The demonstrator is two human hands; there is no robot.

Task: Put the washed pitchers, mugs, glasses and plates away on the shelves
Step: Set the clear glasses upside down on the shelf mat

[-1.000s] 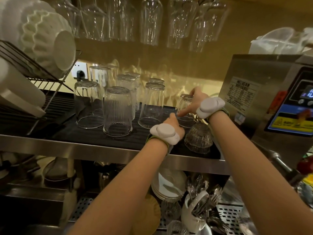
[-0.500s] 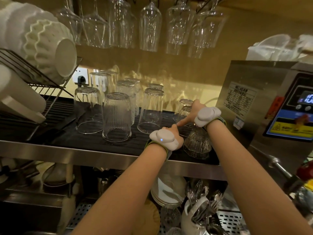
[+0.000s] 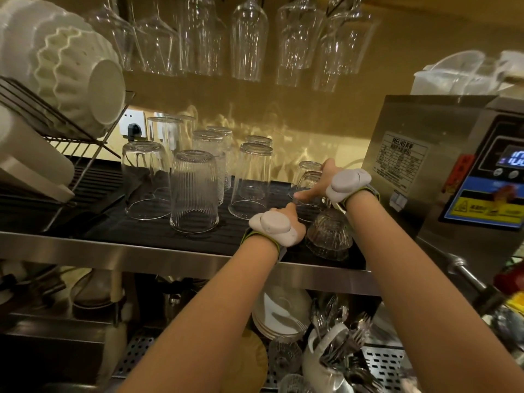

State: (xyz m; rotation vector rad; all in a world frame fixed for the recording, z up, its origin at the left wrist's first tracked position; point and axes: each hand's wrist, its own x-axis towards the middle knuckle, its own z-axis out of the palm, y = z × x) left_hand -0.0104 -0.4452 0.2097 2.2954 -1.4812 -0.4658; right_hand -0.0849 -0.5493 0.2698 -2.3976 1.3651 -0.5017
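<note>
1. Steel shelf (image 3: 158, 259) runs across the view; a black ribbed mat (image 3: 158, 231) covers its top.
2. Steel machine (image 3: 442, 165) stands at the shelf's right end.
3. White bowls (image 3: 76, 78) lean in a wire rack (image 3: 56, 129) at the left end.
4. Tall glasses (image 3: 194, 191) stand upside down mid-mat; stemmed glasses (image 3: 249, 38) hang above them.
5. Right hand (image 3: 320, 184), near the right back corner, wraps a small upturned glass (image 3: 307, 180), thumb stretched left; second small glass behind it.
6. Left hand (image 3: 283, 219) rests on the mat near the front edge, fingers curled; whether it grips anything, cannot tell.
7. Patterned glass bowl (image 3: 329, 236), upside down, at the right front corner.
</note>
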